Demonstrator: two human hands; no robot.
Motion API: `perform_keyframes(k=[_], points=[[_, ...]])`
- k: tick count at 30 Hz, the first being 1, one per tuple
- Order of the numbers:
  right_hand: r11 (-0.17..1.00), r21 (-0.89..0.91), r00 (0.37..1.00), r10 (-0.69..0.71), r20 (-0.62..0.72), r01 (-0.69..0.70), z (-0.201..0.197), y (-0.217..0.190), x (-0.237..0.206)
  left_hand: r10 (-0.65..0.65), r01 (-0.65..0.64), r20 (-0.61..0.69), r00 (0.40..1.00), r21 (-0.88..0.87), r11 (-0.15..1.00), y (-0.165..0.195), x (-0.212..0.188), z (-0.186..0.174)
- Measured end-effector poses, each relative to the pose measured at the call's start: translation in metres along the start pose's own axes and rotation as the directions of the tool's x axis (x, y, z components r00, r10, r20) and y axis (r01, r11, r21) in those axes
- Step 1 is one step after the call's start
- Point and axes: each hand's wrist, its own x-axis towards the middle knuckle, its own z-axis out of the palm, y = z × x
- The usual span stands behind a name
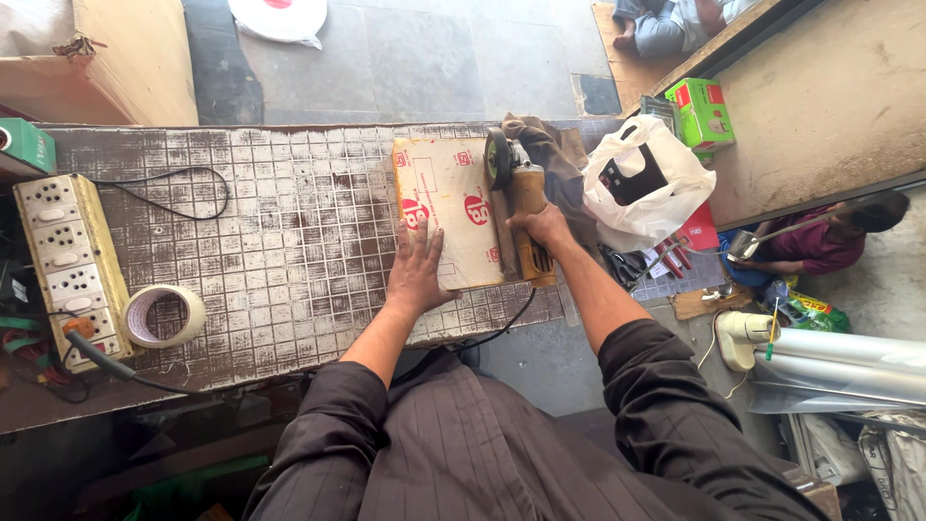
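Cutting underway: left hand (pixel 417 272) flat, open, pinning the panel (pixel 449 224) to the workbench (pixel 260 260), right hand (pixel 542 228) gripping the angle grinder (pixel 521 198); next, probably steady feed along the edge.

Workbench top (pixel 280 232): dark, matt board, scored into a grid and worn pale and rough. Sheet (pixel 449 207) under the left hand (pixel 417 270): smooth board faced with tan paper-like film; angle grinder (pixel 521 193) in the right hand (pixel 542 230): dull metal disc, yellowish plastic body. Bag (pixel 666 188): thin, glossy white plastic; tape roll (pixel 166 315): smooth, pale.
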Motion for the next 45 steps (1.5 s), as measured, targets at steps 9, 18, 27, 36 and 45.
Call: perform_keyframes(k=[9, 18, 27, 36, 45], points=[[0.999, -0.049, 1.0, 0.006, 0.001, -0.006, 0.0, -0.007, 0.002, 0.006, -0.006, 0.004, 1.0, 0.015, 1.0, 0.0, 0.0, 0.0], [1.0, -0.014, 1.0, 0.011, 0.008, -0.011, 0.001, -0.007, 0.007, -0.029, 0.027, -0.031, 0.999, -0.055, 0.998, 0.0, 0.001, 0.006], [1.0, -0.02, 1.0, -0.009, 0.014, 0.01, 0.001, 0.002, 0.004, -0.078, 0.078, 0.009, 0.997, -0.205, 0.976, 0.001, 0.0, 0.006], [0.999, 0.039, 0.999, -0.009, 0.034, 0.008, 0.0, 0.014, -0.004, -0.079, 0.08, 0.01, 0.997, -0.199, 0.977, 0.002, -0.001, 0.005], [0.997, -0.072, 1.0, 0.028, 0.005, -0.028, -0.001, 0.019, -0.014, -0.085, 0.091, 0.037, 0.996, -0.208, 0.974, 0.002, -0.002, 0.002]])
